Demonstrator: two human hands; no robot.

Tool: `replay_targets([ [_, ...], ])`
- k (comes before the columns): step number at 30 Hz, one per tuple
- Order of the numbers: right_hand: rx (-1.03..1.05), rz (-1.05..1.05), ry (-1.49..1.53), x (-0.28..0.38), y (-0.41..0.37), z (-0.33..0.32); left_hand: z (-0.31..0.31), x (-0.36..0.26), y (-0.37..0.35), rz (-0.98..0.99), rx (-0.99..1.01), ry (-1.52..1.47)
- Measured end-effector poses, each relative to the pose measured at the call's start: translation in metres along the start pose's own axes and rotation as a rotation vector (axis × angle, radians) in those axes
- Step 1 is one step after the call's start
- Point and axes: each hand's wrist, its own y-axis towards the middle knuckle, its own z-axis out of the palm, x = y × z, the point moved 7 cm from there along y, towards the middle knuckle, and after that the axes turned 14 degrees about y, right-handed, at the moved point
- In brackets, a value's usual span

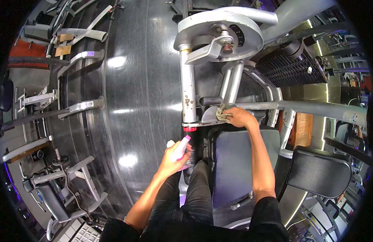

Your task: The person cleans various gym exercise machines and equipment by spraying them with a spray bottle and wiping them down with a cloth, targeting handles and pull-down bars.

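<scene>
My left hand (173, 158) is wrapped round a spray bottle (180, 151) with a pink nozzle, held in front of my legs. In my right hand (239, 117) is a bunched, pale cloth (222, 114), pressed against a grey metal bracket (210, 115) of the exercise machine. Just left of the cloth, a silver tube (188, 88) with chipped paint ends in a red ring (189, 129). Above it sits the machine's round numbered disc (218, 24) with a lever. The padded black seat (245, 165) lies below my right hand.
A second black pad (319, 171) stands to the right, near a weight stack (291, 64). Dark, shiny flooring (142, 80) runs along the left, with several other gym machines beyond it. A bench (53, 201) stands at the lower left.
</scene>
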Motion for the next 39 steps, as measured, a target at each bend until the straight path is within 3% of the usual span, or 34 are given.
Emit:
replay_targets([
  [2,0.165,-0.071,0.017,-0.002,0.007,0.001,-0.002,-0.003,0.002,0.005,0.003,0.005],
  [4,0.201,-0.087,0.035,-0.014,0.016,0.005,-0.004,-0.004,0.005,0.007,0.003,0.008],
  [6,0.051,-0.049,-0.206,-0.018,0.021,0.002,-0.007,-0.006,0.007,0.027,-0.021,-0.002],
  [9,-0.012,0.038,-0.356,0.005,0.014,0.003,-0.012,-0.012,0.01,0.008,-0.013,0.043],
  [12,-0.047,-0.023,-0.445,0.013,0.015,0.015,-0.014,-0.008,0.009,0.021,-0.02,0.046],
  [16,-0.043,-0.057,-0.365,0.045,-0.002,0.012,-0.014,-0.002,0.006,-0.011,-0.03,0.004],
  [18,-0.022,-0.276,-0.141,0.083,-0.015,0.014,-0.013,0.0,0.006,0.036,-0.025,0.053],
  [21,-0.105,-0.387,-0.171,0.102,-0.021,0.019,-0.015,0.003,0.003,0.003,-0.012,0.023],
  [26,-0.224,-0.428,-0.094,0.032,-0.003,0.007,-0.025,-0.002,0.0,0.054,-0.024,0.055],
  [28,-0.37,-0.326,-0.291,-0.01,0.002,-0.003,-0.03,-0.002,-0.002,0.096,-0.056,0.101],
  [30,-0.258,-0.046,-0.166,-0.05,0.015,-0.015,-0.031,0.0,-0.002,0.058,-0.05,0.012],
  [31,-0.359,-0.045,0.067,-0.077,0.031,-0.015,-0.032,0.001,-0.001,0.059,-0.053,0.012],
  [32,-0.355,-0.046,0.068,-0.068,0.036,-0.014,-0.031,0.005,-0.001,0.041,-0.042,0.03],
  [34,-0.529,-0.126,0.361,-0.029,0.037,-0.015,-0.027,0.011,-0.004,0.014,-0.026,0.048],
  [36,-0.497,-0.467,0.232,0.012,0.053,0.01,-0.022,0.009,-0.001,0.073,0.028,0.098],
  [39,-0.441,-0.603,0.203,0.041,0.052,0.019,-0.016,0.004,-0.001,0.075,0.042,0.087],
])
